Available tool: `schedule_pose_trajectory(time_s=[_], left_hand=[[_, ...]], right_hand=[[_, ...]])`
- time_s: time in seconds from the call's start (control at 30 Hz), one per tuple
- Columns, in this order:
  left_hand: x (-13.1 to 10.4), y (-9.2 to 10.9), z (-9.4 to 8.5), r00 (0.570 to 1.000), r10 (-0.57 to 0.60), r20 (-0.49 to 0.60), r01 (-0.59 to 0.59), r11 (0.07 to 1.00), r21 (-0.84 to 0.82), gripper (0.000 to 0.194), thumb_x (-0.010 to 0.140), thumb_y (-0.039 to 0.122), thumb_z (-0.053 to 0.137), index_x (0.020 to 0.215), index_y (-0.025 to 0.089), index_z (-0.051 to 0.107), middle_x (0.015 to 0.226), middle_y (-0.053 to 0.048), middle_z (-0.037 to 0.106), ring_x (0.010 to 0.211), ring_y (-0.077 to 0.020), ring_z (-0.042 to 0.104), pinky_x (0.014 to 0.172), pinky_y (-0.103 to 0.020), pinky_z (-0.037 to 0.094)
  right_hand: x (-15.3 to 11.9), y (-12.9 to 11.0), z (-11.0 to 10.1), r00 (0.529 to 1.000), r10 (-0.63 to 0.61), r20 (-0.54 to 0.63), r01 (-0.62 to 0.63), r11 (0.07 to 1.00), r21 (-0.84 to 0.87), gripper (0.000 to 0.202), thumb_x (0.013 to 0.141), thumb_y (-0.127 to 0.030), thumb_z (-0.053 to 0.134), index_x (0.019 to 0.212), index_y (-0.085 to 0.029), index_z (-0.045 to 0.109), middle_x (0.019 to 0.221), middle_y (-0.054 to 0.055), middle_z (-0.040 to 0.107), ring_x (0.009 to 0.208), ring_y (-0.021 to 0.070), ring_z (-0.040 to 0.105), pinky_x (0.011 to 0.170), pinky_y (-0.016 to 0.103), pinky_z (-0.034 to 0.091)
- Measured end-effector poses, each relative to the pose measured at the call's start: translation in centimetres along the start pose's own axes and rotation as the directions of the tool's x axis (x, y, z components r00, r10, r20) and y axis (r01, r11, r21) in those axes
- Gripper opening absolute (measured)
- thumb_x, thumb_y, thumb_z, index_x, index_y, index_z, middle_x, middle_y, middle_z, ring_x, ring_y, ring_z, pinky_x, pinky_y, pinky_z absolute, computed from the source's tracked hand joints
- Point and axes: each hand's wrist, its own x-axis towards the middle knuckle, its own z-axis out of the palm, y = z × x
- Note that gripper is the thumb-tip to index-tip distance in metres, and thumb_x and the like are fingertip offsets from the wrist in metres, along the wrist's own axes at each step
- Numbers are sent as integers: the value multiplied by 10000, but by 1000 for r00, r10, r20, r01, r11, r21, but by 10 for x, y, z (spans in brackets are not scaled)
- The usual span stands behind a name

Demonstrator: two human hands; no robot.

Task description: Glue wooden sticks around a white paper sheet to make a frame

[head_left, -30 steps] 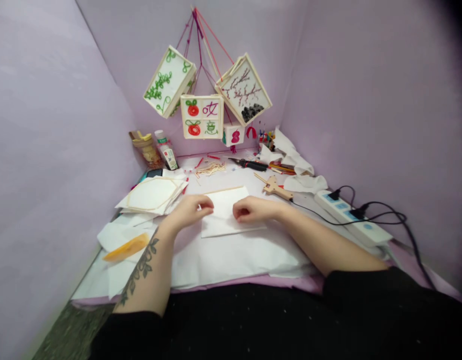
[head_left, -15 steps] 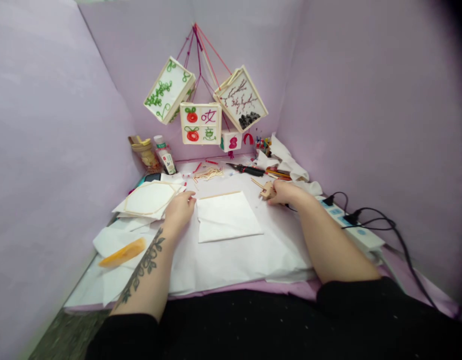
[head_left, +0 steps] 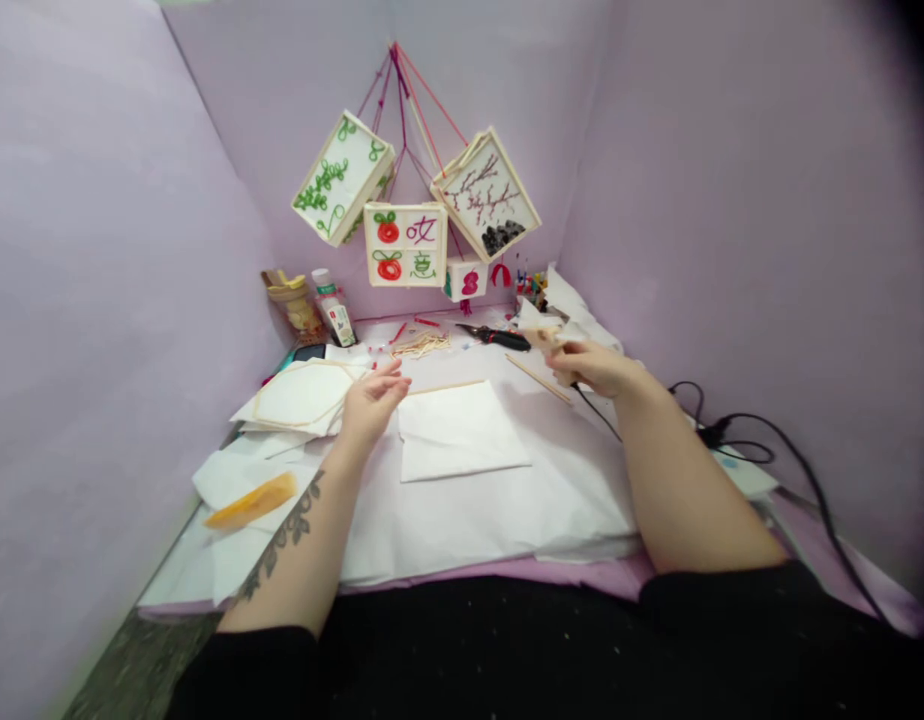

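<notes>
My right hand [head_left: 597, 368] is wrapped round a beige corded hot glue gun [head_left: 553, 342], lifted above the table at the right. Its black cord [head_left: 598, 412] hangs below the hand. A thin wooden stick [head_left: 537, 378] lies on the table just left of and beneath that hand. In front of me is a square of white paper [head_left: 462, 435] with a wooden strip [head_left: 451, 388] along its far edge. My left hand [head_left: 372, 405] hovers at the paper's far left corner, fingers apart and holding nothing. Beside it lies white paper with a hexagonal stick outline [head_left: 301, 393].
Black-handled pliers [head_left: 499, 338] and a pile of short sticks [head_left: 421, 345] lie farther back. A bottle [head_left: 334, 310] and a wooden cup [head_left: 297, 308] stand back left. Decorated box lanterns [head_left: 406, 245] hang ahead. Cables [head_left: 777, 440] run along the right; an orange strip [head_left: 252, 500] lies left.
My right hand has lifted the glue gun off the table, baring the stick beneath. My left hand has risen slightly and moved right, its fingers spreading.
</notes>
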Motion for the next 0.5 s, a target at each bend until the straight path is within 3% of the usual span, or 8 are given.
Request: schedule_pose_trajectory(time_s=[0.07,0.1,0.17,0.23,0.33,0.4,0.5], left_hand=[[-5,2,9,991,113,70,-129,948,290,351,762,534,617,839,205,712,1326,-99,559,1348,-328,341,1098,-536,246],[-9,6,14,979,143,144,-187,908,375,313,767,494,628,862,209,716,1334,-91,554,1364,-329,309,1108,-540,221],[-18,18,26,947,163,277,-277,852,444,339,774,411,648,1049,214,677,1319,-92,565,1308,-304,397,1084,-502,285],[-29,35,38,900,137,413,-341,812,474,343,789,314,643,1115,205,636,1171,-85,652,1109,-242,568,987,-402,408],[-43,58,53,804,-4,594,-407,725,555,164,821,275,596,956,212,664,959,-49,687,894,-203,625,784,-312,475],[-46,65,61,751,-76,655,-455,659,599,137,813,295,600,904,211,657,931,-51,672,888,-215,618,720,-297,465],[-41,59,72,709,-176,683,-476,595,648,194,769,317,634,924,199,633,937,-66,656,872,-234,614,657,-294,446]], right_hand=[[2,-5,10,996,88,23,-91,947,309,239,636,-287,652,832,-190,555,704,10,587,587,126,540,519,236,433],[3,-7,15,990,134,46,-140,891,431,257,610,-263,665,825,-190,543,712,8,583,587,122,536,517,234,438],[4,-10,24,976,208,64,-206,791,576,275,576,-228,686,797,-189,528,683,-4,564,554,109,518,488,224,436],[6,-10,31,959,273,80,-260,729,633,275,566,-205,701,773,-186,521,636,-19,542,517,99,501,451,212,427],[9,-6,36,941,331,65,-292,700,652,266,575,-172,719,758,-180,527,599,-30,536,486,91,494,424,204,435],[10,-4,37,941,334,56,-287,697,657,255,582,-154,725,747,-174,532,578,-33,531,474,89,494,416,202,441],[12,-2,39,949,311,58,-270,697,664,250,587,-151,732,739,-169,535,554,-39,517,464,89,495,404,197,436]])
